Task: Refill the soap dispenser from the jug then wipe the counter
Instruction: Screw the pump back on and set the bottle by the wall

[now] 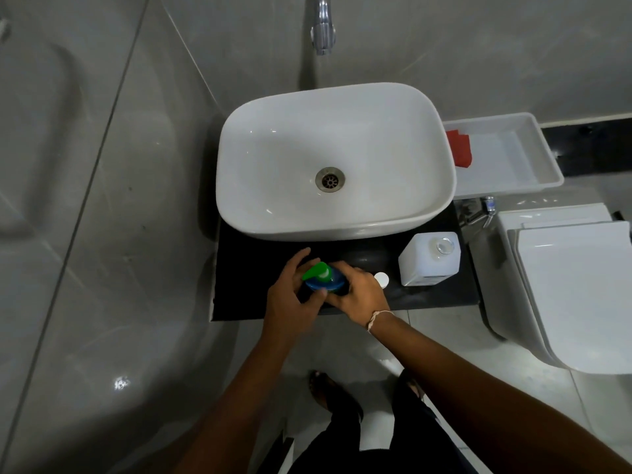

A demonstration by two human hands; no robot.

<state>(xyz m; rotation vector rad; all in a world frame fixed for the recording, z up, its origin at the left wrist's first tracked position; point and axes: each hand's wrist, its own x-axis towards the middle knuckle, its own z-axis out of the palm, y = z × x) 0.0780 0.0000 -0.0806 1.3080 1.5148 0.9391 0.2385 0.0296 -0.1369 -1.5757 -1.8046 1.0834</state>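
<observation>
Gripping the dispenser (325,280) on the counter (246,285), we curl our left hand (294,295) and right hand (355,295) around it; the pump should turn squarely. Right of our right hand sit the cap (381,279) and open jug (429,258); beyond, the basin (273,217).

Green pump (317,272), blue dispenser (331,284), white jug (429,260).

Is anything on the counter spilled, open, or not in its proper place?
No spill shows. The white plastic jug stands open on the black counter; its round white cap lies loose beside it.
</observation>
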